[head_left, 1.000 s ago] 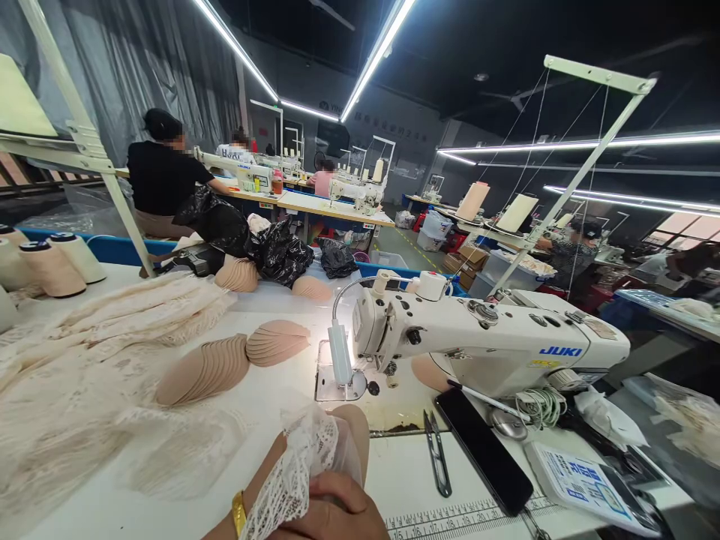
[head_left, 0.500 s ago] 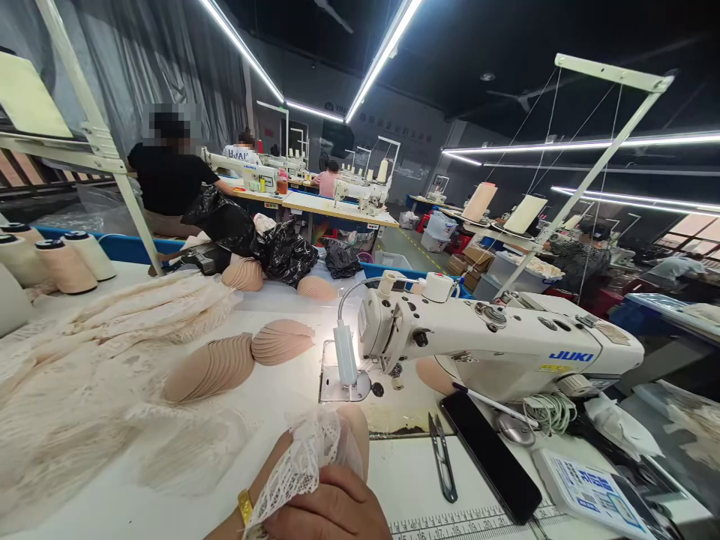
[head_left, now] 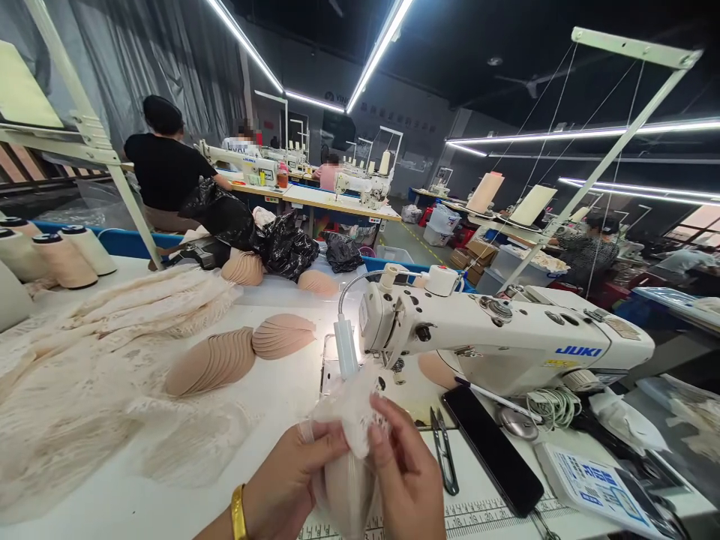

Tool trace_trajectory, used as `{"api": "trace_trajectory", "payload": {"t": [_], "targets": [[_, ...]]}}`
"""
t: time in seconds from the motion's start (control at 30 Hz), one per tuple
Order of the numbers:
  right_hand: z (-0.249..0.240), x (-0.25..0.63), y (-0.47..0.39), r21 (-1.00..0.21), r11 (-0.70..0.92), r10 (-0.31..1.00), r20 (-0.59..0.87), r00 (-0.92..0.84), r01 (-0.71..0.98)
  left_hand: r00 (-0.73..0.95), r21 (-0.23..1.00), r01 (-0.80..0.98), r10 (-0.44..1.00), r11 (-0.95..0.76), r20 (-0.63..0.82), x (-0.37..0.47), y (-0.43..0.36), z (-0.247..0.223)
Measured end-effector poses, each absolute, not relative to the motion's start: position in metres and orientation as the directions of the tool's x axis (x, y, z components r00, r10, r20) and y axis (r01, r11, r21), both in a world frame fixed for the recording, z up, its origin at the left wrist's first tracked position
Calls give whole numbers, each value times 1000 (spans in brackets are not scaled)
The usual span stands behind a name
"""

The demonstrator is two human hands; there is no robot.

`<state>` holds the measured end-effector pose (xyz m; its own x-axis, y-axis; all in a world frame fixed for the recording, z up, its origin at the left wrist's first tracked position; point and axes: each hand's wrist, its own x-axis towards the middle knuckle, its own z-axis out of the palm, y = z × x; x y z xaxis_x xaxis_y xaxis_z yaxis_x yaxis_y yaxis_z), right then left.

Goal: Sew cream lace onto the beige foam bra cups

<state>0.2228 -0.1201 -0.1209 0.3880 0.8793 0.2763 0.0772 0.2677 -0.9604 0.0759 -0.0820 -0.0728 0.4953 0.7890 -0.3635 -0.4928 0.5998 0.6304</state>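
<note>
Just in front of the sewing machine [head_left: 506,337], my left hand [head_left: 292,472], with a gold bracelet at the wrist, pinches the left side of a pale lace piece [head_left: 352,409]. Its other side is gripped by the thumb and fingers of my right hand [head_left: 410,472]. A beige padded cup [head_left: 342,487] shows beneath the lace, between both hands. The piece partly covers the needle plate; the needle itself is hidden behind a small lamp [head_left: 345,349]. To the left lie a fanned stack of beige cups [head_left: 211,364] and a second stack [head_left: 284,337].
Lace fabric [head_left: 112,360] spreads over the table's left side. Thread snips [head_left: 444,454], a black phone [head_left: 492,450] and a white-blue box [head_left: 590,484] lie at right. Thread cones [head_left: 64,261] stand far left, black plastic bags [head_left: 289,255] behind. A person in black [head_left: 169,169] sits beyond.
The lace and cup have been lifted in front of the machine. My left hand, earlier mostly covered by lace, now shows beside it; my right hand has moved right and up.
</note>
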Motion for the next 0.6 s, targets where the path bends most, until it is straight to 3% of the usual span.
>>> {"api": "trace_trajectory", "payload": {"t": [0.07,0.17,0.33,0.47,0.6], "targets": [[-116,241,-116,-989,35,931,-19,364,-143,563,617,-431,731,658,-386,76,-84,-69],[-114,251,-114,-960,-97,944,-173,282,-263,573,591,-448,723,671,-386,70,-93,-65],[-123,236,-131,-937,-93,957,-177,228,-338,505,586,-528,782,614,-365,63,-100,-65],[-134,220,-143,-936,-44,993,-78,83,-349,406,594,-598,842,538,-354,60,-101,-65],[-139,208,-147,-937,7,998,-17,66,-350,371,595,-626,863,505,-343,58,-104,-62]]}}
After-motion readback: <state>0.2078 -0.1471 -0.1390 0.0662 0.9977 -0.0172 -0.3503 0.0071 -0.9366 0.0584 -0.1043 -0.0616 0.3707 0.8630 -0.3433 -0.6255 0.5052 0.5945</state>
